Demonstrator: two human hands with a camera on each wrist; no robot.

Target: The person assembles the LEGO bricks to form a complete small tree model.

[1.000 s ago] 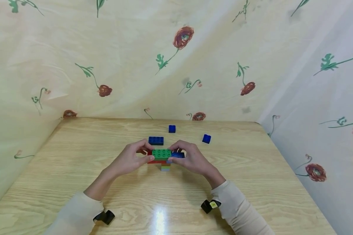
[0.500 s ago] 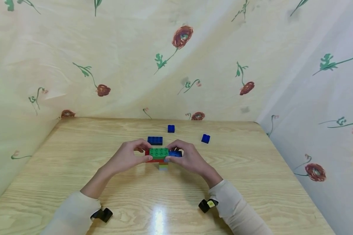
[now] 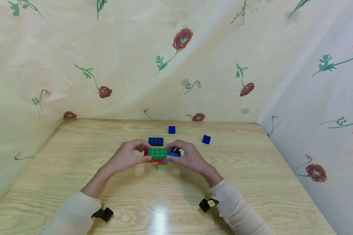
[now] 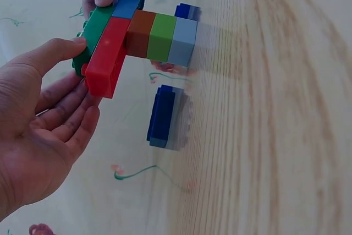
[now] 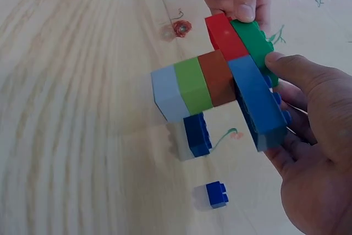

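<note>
My left hand (image 3: 129, 157) and right hand (image 3: 189, 158) pinch a green toy building brick (image 3: 158, 153) at its two ends, thumbs on the near side. The green brick tops a stack, bridging a red brick (image 4: 107, 56) on the left and a blue brick (image 5: 258, 97) on the right. Beneath those two runs a narrow column: an orange-brown brick (image 5: 216, 78), a lime green brick (image 5: 192, 85) and a pale blue brick (image 5: 168, 93) at the bottom. The red and blue bricks jut out sideways from the column. Far fingers of both hands are partly hidden behind the stack.
Behind the stack on the wooden table (image 3: 164, 195) lies a long dark blue brick (image 3: 156, 141). Two small blue bricks sit farther off, one near the back edge (image 3: 172, 130) and another to the right (image 3: 206, 139). A flower-patterned cloth (image 3: 129, 65) hangs around the table.
Both hands and the stack between them have shifted slightly left over the table. The grip on the green brick looks the same, and the loose blue bricks have stayed put.
</note>
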